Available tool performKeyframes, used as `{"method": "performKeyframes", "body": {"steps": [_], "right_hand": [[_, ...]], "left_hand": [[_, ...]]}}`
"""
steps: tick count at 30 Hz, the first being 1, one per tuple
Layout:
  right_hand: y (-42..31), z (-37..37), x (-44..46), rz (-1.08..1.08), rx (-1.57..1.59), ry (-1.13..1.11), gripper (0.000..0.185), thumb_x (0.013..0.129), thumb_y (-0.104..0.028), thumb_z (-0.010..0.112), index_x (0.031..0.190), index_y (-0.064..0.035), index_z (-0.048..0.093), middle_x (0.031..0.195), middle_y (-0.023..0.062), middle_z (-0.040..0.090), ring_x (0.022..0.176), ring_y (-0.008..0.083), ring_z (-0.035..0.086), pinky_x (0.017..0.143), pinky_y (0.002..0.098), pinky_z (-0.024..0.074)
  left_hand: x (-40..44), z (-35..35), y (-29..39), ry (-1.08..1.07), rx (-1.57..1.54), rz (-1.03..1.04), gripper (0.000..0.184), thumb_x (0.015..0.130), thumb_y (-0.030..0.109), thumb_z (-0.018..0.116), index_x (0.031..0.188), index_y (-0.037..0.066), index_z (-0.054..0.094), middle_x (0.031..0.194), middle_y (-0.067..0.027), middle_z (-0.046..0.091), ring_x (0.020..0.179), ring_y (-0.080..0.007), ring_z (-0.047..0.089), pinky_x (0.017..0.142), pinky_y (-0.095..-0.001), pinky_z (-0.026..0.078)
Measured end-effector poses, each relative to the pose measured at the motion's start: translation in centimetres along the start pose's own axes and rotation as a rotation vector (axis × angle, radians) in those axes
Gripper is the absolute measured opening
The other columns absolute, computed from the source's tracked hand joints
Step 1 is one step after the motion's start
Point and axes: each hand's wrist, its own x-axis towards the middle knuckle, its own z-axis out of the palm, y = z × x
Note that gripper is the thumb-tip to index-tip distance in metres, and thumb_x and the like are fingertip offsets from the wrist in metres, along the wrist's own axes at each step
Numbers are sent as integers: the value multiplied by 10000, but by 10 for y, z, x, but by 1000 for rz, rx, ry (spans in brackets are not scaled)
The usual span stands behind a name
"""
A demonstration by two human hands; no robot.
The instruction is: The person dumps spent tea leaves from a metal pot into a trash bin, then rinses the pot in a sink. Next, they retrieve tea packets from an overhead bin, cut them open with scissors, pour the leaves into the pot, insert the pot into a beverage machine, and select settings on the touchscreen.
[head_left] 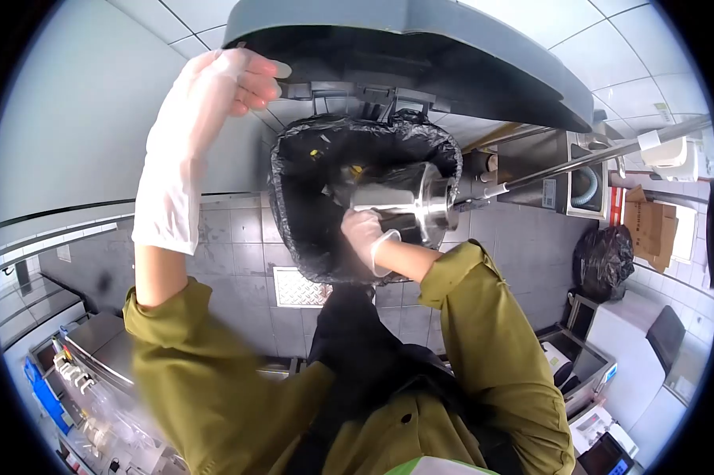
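My left hand (pixel 250 79), in a translucent white glove, is raised at the left edge of the grey bin lid (pixel 444 63), its fingers bent against the dark underside. The lid stands up on its hinges. Below it is a bin lined with a black bag (pixel 289 229), its mouth facing me. My right hand (pixel 365 237), also gloved, is closed on a shiny metal canister (pixel 396 198) tipped on its side over the bag's mouth. The canister's wide flanged end points right; its left end is blurred. Small yellow scraps (pixel 316 153) lie inside the bag.
A metal pole (pixel 562 162) runs diagonally at the right, near a steel sink unit (pixel 535 170). Farther right are a full black bag (pixel 604 261) and flattened cardboard (pixel 649 226). A metal floor plate (pixel 293 286) lies by my feet. A counter with supplies (pixel 96 396) is lower left.
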Motion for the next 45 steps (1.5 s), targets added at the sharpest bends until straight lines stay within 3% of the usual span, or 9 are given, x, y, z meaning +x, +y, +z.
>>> {"method": "performKeyframes", "body": {"steps": [4, 5, 14, 22, 24, 28, 39, 42, 45], "right_hand": [[-28, 28, 0, 492, -208, 290, 80, 675, -58, 644, 732, -47, 588, 597, 84, 580, 531, 196, 623, 427, 321, 482], [-17, 36, 3, 174, -282, 147, 42, 692, -51, 606, 713, -39, 571, 583, 111, 581, 515, 186, 608, 398, 287, 452], [9, 13, -3, 0, -54, 20, 81, 688, -48, 588, 768, -44, 599, 626, 115, 581, 534, 247, 611, 460, 347, 497], [-12, -16, -9, 304, -380, 232, 165, 690, -67, 622, 827, 16, 584, 695, 169, 629, 629, 249, 662, 458, 352, 504], [11, 18, -5, -92, 24, -75, 194, 708, -85, 632, 858, 34, 600, 700, 191, 632, 620, 266, 660, 457, 361, 511], [-8, 36, 18, 224, -62, 101, 200, 701, -100, 659, 866, 4, 615, 616, 127, 617, 560, 239, 655, 444, 354, 508], [89, -16, -53, -235, 317, 196, 153, 719, -67, 587, 860, -6, 585, 632, 72, 630, 573, 174, 636, 456, 336, 466], [119, -31, -80, 12, -63, 190, 149, 713, -97, 605, 824, -19, 545, 591, 97, 622, 505, 216, 630, 477, 366, 490], [151, -62, -113, 209, 602, 186, 158, 818, -176, 582, 918, -55, 570, 584, 144, 616, 538, 306, 643, 518, 423, 508]], "left_hand": [[4, 0, -17, -24, -19, 55, 444, 921, 325, 341, 961, 31, 671, 876, -70, 669, 823, -160, 594, 815, -293, 445], [5, -3, -17, -51, -25, 64, 434, 902, 291, 335, 968, 32, 678, 862, -71, 672, 807, -155, 593, 805, -285, 446], [15, -7, -25, -90, -67, 109, 423, 853, 229, 340, 960, 22, 694, 843, -81, 684, 784, -151, 592, 777, -284, 461], [14, 0, -23, -92, -52, 75, 449, 917, 270, 303, 999, 36, 677, 836, -63, 661, 822, -156, 586, 807, -278, 457], [17, -9, -23, -185, -45, 77, 454, 916, 257, 289, 996, 34, 676, 836, -64, 662, 798, -158, 590, 800, -280, 460], [13, -14, -18, -210, 49, 148, 438, 907, 241, 302, 989, 25, 674, 836, -69, 667, 780, -158, 598, 811, -288, 466], [7, -34, -22, -232, 30, 59, 424, 852, 233, 340, 962, -1, 676, 888, -99, 690, 800, -159, 607, 782, -269, 464], [2, -30, -29, -191, -45, 59, 435, 875, 243, 332, 1017, 7, 668, 937, -99, 693, 827, -151, 606, 791, -269, 463], [-1, -29, -35, -191, -88, 62, 435, 896, 263, 342, 1058, 16, 661, 963, -85, 691, 866, -149, 614, 811, -273, 460]]}}
